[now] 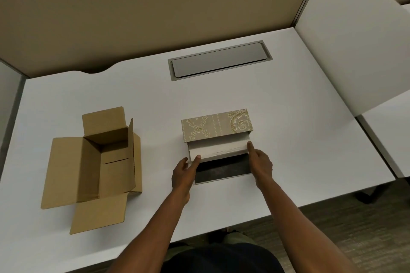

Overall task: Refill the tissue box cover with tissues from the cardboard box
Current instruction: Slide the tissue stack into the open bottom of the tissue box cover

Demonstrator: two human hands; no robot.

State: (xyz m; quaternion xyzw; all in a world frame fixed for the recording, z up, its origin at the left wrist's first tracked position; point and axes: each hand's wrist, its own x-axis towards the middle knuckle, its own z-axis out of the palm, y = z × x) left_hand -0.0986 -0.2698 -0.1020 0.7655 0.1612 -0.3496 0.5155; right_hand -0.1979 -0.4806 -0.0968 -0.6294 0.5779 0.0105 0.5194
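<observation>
Now both hands, left hand [184, 172] & right hand [260, 162], grasp tissue stack [218, 149] ends inside tissue box cover [216, 125], approx 3 o'clock from empty cardboard box [95, 162]. Stack prob. soft, light; hold by ends.

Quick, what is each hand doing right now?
Left hand: closed on the left end of the tissue stack.
Right hand: closed on the stack's right end.

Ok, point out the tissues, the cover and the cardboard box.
tissues [218, 149]: head view, front face of the white stack.
cover [216, 125]: head view, patterned top.
cardboard box [88, 166]: head view, inner wall.
</observation>
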